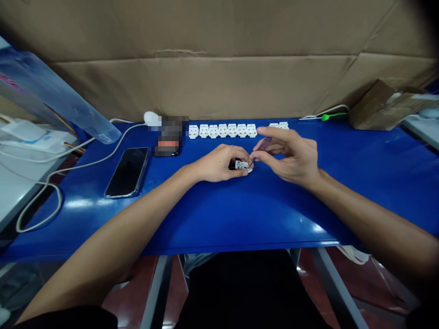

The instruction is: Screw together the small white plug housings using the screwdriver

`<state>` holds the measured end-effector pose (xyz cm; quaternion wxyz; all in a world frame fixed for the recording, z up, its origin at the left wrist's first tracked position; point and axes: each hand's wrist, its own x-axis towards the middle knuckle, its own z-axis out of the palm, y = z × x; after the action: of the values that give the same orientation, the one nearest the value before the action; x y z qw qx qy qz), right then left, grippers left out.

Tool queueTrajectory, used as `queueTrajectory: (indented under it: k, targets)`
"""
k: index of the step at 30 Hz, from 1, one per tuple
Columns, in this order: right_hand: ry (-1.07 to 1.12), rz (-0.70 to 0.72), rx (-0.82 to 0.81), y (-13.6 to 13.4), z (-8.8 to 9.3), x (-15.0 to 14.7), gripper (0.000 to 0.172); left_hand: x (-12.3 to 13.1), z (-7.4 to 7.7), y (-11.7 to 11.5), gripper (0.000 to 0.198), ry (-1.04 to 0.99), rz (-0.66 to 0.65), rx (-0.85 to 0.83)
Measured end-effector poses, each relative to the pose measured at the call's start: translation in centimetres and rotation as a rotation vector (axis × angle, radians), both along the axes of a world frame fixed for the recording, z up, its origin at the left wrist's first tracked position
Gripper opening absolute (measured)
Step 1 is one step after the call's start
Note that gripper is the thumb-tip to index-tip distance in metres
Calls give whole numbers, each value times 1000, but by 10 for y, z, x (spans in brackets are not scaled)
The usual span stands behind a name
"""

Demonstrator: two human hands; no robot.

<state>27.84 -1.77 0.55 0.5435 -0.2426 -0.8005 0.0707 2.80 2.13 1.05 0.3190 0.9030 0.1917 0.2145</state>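
"Where's the white block point(241, 165)?"

"In the left hand point(217, 164), fingers curled around it, near the middle of the blue table point(302, 214). I can't tell if it touches the table."

"Which way does it lie?"

"Long axis roughly side to side, one end toward the right hand point(288, 155). The left fingers hide part of it, and a dark piece point(233, 164) beside it is hard to make out."

"And the right hand?"

"Closed on a small screwdriver point(265, 144) with a purple handle, pinched between thumb and fingers, index finger stretched out above. It slants down and left to the block. The tip is too small to see."

"Room around them?"

"A row of white blocks point(222, 130) lies just beyond the hands, along the table's far edge. A phone point(126, 172) lies well left. The front edge is well back toward the person."
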Motion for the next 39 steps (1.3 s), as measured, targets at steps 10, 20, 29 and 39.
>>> queueTrajectory:
  k: [10,20,29,39]
  targets:
    - [-172,90,-122,-3,7,5,63,-1,-7,4,14,-31,-7,-47]
    - [-48,-67,-11,0,0,-5,45,-2,-9,4,22,-17,36,-34]
    - [-111,21,-60,-5,10,-2,49,-1,-8,3,20,-13,43,-49]
    - [-149,94,-103,4,16,2,45,0,-3,3,23,15,70,-101]
